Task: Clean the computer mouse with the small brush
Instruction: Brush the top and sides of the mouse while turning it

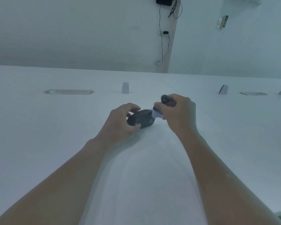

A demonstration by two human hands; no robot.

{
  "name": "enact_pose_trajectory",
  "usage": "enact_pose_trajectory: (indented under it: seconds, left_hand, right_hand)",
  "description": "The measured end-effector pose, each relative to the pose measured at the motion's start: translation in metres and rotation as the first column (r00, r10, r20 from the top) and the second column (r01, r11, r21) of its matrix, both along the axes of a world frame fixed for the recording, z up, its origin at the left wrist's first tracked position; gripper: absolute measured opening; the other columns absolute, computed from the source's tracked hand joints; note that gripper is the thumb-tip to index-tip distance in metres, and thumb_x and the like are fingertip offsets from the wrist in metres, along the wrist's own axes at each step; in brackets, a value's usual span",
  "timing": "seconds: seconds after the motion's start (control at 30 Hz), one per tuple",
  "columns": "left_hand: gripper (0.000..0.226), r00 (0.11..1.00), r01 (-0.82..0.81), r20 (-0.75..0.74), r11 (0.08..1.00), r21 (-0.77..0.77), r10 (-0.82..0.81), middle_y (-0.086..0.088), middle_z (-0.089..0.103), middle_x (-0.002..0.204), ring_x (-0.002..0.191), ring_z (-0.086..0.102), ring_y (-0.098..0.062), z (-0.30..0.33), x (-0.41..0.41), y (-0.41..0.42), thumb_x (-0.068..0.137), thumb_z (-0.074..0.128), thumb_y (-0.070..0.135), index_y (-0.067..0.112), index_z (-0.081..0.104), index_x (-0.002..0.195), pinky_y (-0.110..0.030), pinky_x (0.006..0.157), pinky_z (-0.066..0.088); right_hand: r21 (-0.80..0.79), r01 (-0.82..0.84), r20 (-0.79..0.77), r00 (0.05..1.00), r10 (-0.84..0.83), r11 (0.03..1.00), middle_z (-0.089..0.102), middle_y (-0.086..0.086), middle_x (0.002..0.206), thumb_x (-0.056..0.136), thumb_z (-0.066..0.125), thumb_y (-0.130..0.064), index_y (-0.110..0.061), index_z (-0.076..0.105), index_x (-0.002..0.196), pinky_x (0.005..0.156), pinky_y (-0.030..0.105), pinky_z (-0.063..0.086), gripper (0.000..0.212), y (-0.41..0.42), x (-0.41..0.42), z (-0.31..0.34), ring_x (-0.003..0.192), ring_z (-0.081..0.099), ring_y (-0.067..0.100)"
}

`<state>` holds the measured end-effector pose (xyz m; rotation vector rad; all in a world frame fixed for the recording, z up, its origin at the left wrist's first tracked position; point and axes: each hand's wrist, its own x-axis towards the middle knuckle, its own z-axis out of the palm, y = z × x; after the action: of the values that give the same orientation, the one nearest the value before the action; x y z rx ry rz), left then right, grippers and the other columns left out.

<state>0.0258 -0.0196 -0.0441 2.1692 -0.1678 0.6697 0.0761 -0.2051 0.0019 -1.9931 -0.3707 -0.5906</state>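
While pinned on white desk point(71, 127) by left hand point(120, 122), dark computer mouse point(141, 120) looks light, rigid, smooth-shelled, likely slippery: best gripped at sides. Right hand point(177, 114) closed round small brush point(159, 111), soft pale bristles touching mouse's far end.

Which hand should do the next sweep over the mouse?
The right hand. It already holds the brush, whose pale bristles touch the far end of the mouse. The left hand grips the mouse on the table, steadying it.
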Motion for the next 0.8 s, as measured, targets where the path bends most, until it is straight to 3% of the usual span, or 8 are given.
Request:
enact_pose_trajectory:
  seconds: [0.1,0.23,0.33,0.47,0.57,0.67,0.8]
  left_hand:
    - [0.046,1.000,-0.002,0.025,1.000,0.027,0.001,0.009,0.069,0.110,0.092,0.065,-0.006,-0.002,0.001,0.000,0.076,0.077,0.005,0.025,0.068,0.116,-0.020,0.078,0.054]
    - [0.040,0.997,0.041,0.066,0.997,0.064,-0.045,0.012,0.066,0.101,0.087,0.064,0.001,-0.001,0.001,-0.002,0.075,0.080,0.010,0.034,0.067,0.103,-0.011,0.072,0.049]
    - [0.040,0.995,0.055,0.082,0.997,0.061,-0.060,0.010,0.068,0.103,0.088,0.065,-0.002,0.000,0.002,-0.003,0.074,0.082,0.007,0.029,0.070,0.105,-0.011,0.072,0.049]
    - [0.041,0.995,0.064,0.071,0.997,0.045,-0.068,0.009,0.069,0.105,0.088,0.065,-0.003,0.001,0.001,-0.005,0.074,0.081,0.005,0.032,0.070,0.103,-0.010,0.072,0.048]
    - [0.043,0.994,0.061,0.087,0.997,0.053,-0.066,0.013,0.068,0.102,0.087,0.064,-0.001,0.002,0.001,-0.005,0.073,0.080,0.008,0.040,0.066,0.098,-0.009,0.071,0.048]
    - [0.042,0.991,0.057,0.115,0.994,0.096,-0.068,0.010,0.068,0.099,0.085,0.064,-0.004,0.000,0.002,-0.004,0.072,0.081,0.007,0.036,0.066,0.099,-0.013,0.071,0.050]
    - [0.040,0.992,0.076,0.092,0.994,0.085,-0.083,0.011,0.068,0.103,0.087,0.065,-0.005,0.000,0.002,-0.004,0.072,0.080,0.010,0.035,0.068,0.101,-0.014,0.073,0.049]
  right_hand:
    - [0.098,-0.058,0.050,0.997,0.054,0.993,0.075,-0.004,0.076,0.081,0.083,-0.027,-0.012,0.078,0.086,0.060,0.023,0.049,0.017,0.008,-0.008,0.003,0.060,0.064,0.016]
    - [0.051,-0.161,0.027,0.987,0.160,0.986,0.064,-0.018,0.057,0.084,0.081,-0.031,-0.017,0.074,0.076,0.052,0.009,0.034,0.018,0.015,-0.013,0.000,0.050,0.051,0.002]
    - [-0.010,-0.076,0.046,0.996,0.077,0.997,0.072,-0.010,0.074,0.085,0.078,-0.032,-0.017,0.075,0.076,0.056,0.009,0.036,0.018,0.011,-0.003,-0.002,0.057,0.055,0.002]
    - [-0.042,0.016,0.031,0.999,-0.015,0.999,0.074,0.000,0.079,0.086,0.074,-0.031,-0.015,0.073,0.073,0.063,0.024,0.043,0.021,0.000,0.005,-0.003,0.068,0.060,0.015]
    - [0.002,-0.109,-0.031,0.994,0.109,0.994,0.072,-0.002,0.067,0.085,0.077,-0.032,-0.014,0.075,0.073,0.060,0.029,0.052,0.022,0.007,-0.009,0.002,0.058,0.060,0.015]
    - [-0.013,-0.195,-0.059,0.979,0.194,0.981,0.069,-0.006,0.058,0.086,0.079,-0.032,-0.012,0.075,0.072,0.056,0.027,0.051,0.024,0.013,-0.018,0.008,0.046,0.055,0.010]
    - [0.014,-0.017,-0.065,0.998,0.018,1.000,0.072,-0.007,0.063,0.086,0.074,-0.025,-0.011,0.074,0.071,0.058,0.030,0.054,0.020,-0.006,-0.007,0.009,0.061,0.066,0.020]
